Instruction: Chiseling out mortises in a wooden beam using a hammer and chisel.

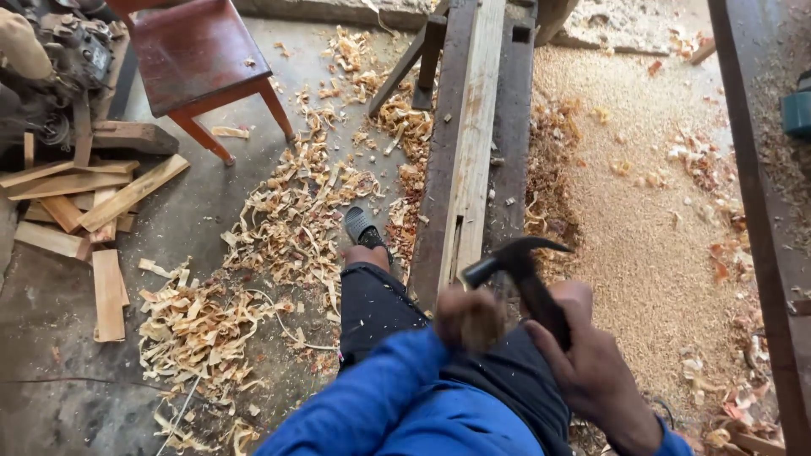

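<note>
We see our right hand (583, 346) wrapped tight round the dark handle of a claw hammer (515, 257), whose head hangs just above the near end of the pale beam (469, 143). Our left hand (469, 317) is a blurred fist just left of the handle, under the hammer head; we cannot tell what it grips, if anything. The beam runs away from us between darker timbers (511, 127), a slot (456, 245) cut in its near end. Shavings (296, 211) litter the floor to our left, near a red stool (198, 55).
</note>
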